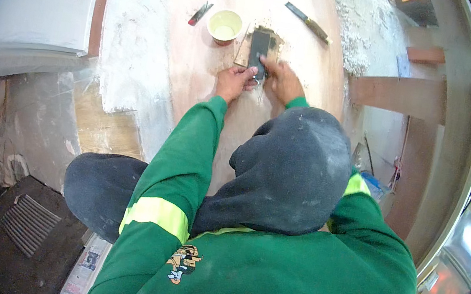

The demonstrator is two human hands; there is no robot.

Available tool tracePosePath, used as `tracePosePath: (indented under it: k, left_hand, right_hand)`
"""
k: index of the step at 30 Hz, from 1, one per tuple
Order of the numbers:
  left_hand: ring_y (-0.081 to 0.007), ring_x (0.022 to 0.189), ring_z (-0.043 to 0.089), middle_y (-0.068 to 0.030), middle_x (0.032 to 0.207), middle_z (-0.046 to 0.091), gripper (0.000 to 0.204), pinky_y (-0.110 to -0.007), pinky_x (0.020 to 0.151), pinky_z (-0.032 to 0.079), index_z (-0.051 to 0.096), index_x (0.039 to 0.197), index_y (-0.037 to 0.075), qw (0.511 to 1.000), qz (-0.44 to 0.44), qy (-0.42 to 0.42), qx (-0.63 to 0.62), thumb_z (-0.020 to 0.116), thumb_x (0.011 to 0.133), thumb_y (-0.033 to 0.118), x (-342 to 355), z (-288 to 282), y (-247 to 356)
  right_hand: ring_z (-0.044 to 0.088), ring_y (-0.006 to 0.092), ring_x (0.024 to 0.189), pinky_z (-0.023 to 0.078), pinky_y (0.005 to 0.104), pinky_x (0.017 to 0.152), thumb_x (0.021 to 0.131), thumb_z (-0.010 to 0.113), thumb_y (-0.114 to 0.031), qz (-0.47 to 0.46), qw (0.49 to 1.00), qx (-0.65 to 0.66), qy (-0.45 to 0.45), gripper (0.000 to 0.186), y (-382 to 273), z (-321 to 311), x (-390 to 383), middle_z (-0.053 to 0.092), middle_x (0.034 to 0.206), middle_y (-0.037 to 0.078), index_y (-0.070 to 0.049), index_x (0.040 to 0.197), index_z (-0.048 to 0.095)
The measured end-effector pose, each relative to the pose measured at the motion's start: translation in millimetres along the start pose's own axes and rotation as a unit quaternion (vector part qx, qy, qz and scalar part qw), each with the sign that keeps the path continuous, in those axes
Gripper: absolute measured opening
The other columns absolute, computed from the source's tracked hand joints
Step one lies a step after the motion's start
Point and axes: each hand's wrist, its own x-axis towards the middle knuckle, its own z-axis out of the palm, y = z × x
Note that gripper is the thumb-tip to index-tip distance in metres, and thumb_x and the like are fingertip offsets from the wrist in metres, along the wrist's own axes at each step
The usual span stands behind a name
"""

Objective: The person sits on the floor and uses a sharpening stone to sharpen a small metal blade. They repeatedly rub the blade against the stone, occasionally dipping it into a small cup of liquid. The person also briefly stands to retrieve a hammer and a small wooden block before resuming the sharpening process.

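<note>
A dark, flat rectangular block [259,44], looking like a sharpening stone, lies on a small brown board [242,53] with a wet, dirty patch around its far end. At the block's near left corner my left hand [233,82] pinches something small with a shiny spot, too small to name. My right hand [284,82] is on the block's right side, fingers curled, one fingertip over its dark face. What the right fingers grip, if anything, is hidden. Left of the block stands a pale yellow tub [224,25]. Farther right lies a wood-handled chisel [308,22].
A red and black tool [200,13] lies left of the tub. All these rest on a plywood sheet [195,88] over a white-stained floor [133,62]. My bent knee [298,167] rises close before my hands. Wooden framing [397,96] stands at right; a dark floor grate [29,226] lies lower left.
</note>
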Motion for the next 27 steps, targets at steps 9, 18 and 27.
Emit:
tracePosePath:
  k: [9,18,27]
  left_hand:
    - [-0.0189,0.079,0.076,-0.0116,0.097,0.076,0.042,-0.027,0.066,0.062,0.071,0.109,-0.007,0.999,0.01,0.019,-0.031,0.083,0.094,0.03,-7,15,-12]
    - [-0.0202,0.089,0.076,-0.0108,0.102,0.076,0.042,-0.03,0.075,0.063,0.07,0.115,-0.006,0.999,-0.004,0.025,0.029,0.079,0.098,0.031,-10,-12,-4]
    - [-0.0196,0.087,0.076,-0.0113,0.101,0.077,0.037,-0.031,0.074,0.063,0.07,0.109,-0.004,1.0,0.019,0.001,0.007,0.081,0.096,0.029,-1,-8,1]
  right_hand:
    - [0.069,0.0363,0.1,0.056,0.0443,0.093,0.096,0.059,-0.003,0.01,1.0,0.022,-0.007,0.051,-9,-1,-42,0.068,0.106,0.017,-0.025,0.142,0.066]
    - [0.069,0.0388,0.101,0.056,0.0486,0.094,0.094,0.06,-0.004,0.026,0.997,0.07,-0.002,0.051,-24,23,-38,0.067,0.108,0.019,-0.023,0.141,0.066]
    - [0.069,0.0385,0.105,0.055,0.0469,0.095,0.094,0.062,-0.005,-0.021,0.995,0.084,0.054,0.051,3,25,-8,0.068,0.112,0.02,-0.026,0.141,0.067]
